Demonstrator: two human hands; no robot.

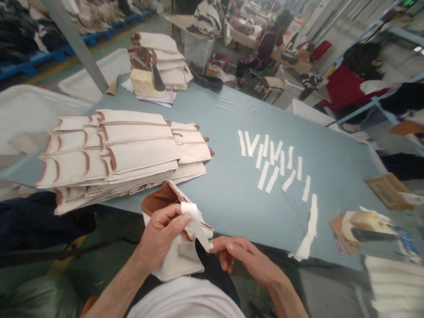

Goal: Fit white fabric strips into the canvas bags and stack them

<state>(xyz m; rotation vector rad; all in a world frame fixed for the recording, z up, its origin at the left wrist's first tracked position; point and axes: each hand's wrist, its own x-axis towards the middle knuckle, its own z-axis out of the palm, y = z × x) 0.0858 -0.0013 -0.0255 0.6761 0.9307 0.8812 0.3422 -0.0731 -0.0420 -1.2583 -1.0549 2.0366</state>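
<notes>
A short white strip (199,232) is stretched between my two hands, slanting down to the right. My left hand (162,234) is closed, pinching the upper end of this strip between thumb and fingers. At the lower end, the thumb and index finger of my right hand (243,254) close on the strip's tip. Below and behind the left hand, a cream fabric bag (180,260) with a brown lining (159,198) lies across my lap against the table edge. The left hand covers part of the bag's opening.
Stacks of cream bags with brown trim (139,150) fill the left of the blue-green table (225,176). Several loose white strips (272,150) and a longer white piece (309,225) lie to the right. Tape rolls (367,225) sit far right. A person (261,48) sits in the background.
</notes>
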